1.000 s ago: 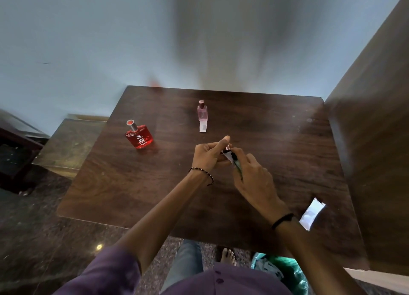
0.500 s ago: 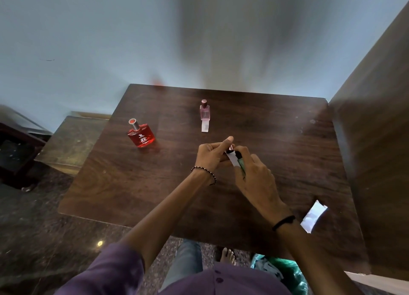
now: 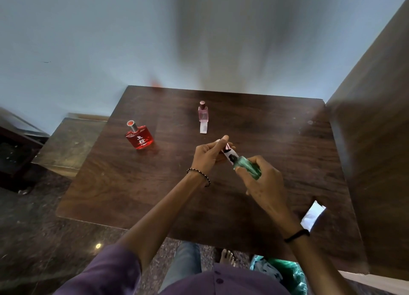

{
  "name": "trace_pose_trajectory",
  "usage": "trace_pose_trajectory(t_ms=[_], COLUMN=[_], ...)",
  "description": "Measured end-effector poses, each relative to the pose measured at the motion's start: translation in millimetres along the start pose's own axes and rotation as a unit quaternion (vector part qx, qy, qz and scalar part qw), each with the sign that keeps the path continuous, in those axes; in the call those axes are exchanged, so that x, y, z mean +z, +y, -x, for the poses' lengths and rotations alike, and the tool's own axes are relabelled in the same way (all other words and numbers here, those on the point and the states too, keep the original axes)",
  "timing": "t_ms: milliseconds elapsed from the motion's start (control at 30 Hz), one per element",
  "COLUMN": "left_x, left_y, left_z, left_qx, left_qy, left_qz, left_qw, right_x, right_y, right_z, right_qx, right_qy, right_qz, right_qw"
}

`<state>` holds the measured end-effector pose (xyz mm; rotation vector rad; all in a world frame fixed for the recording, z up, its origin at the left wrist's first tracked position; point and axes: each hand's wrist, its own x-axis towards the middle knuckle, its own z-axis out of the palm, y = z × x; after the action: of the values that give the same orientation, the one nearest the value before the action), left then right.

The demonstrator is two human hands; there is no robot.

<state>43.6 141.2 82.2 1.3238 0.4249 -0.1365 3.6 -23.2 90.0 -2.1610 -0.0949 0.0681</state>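
Right hand (image 3: 263, 184): I see it wrapped round the green bottle (image 3: 249, 167), which is tilted above the table (image 3: 132, 184).
Left hand (image 3: 208, 155): pinching a white strip (image 3: 231, 156), thumb out straight.
Green bottle: in the right hand, top end toward the left hand and touching the strip.
Red bottle (image 3: 139, 137): well left of the left hand.
Pink bottle (image 3: 203, 113): beyond the left hand, upright.
Spare slip (image 3: 313, 215): just right of the right wrist.

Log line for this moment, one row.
right hand grips green bottle | left hand pinches paper strip at bottle top | table: red bottle, pink bottle
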Motion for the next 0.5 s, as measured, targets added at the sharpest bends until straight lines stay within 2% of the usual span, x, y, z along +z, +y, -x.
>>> trace_pose_trajectory(t_ms=[300, 500], left_x=[6.8, 6.9], left_y=[0.4, 0.5], left_z=[2.5, 1.8], left_qx=[-0.014, -0.006], left_qy=[-0.032, -0.054], left_qz=[0.020, 0.012], left_qw=[0.999, 0.998], right_x=[3.6, -2.2], right_y=[-3.7, -1.6], right_z=[-2.2, -1.0], right_qx=[0.015, 0.098], right_qy=[0.044, 0.017], right_qz=[-0.009, -0.178], right_qw=[0.999, 0.979])
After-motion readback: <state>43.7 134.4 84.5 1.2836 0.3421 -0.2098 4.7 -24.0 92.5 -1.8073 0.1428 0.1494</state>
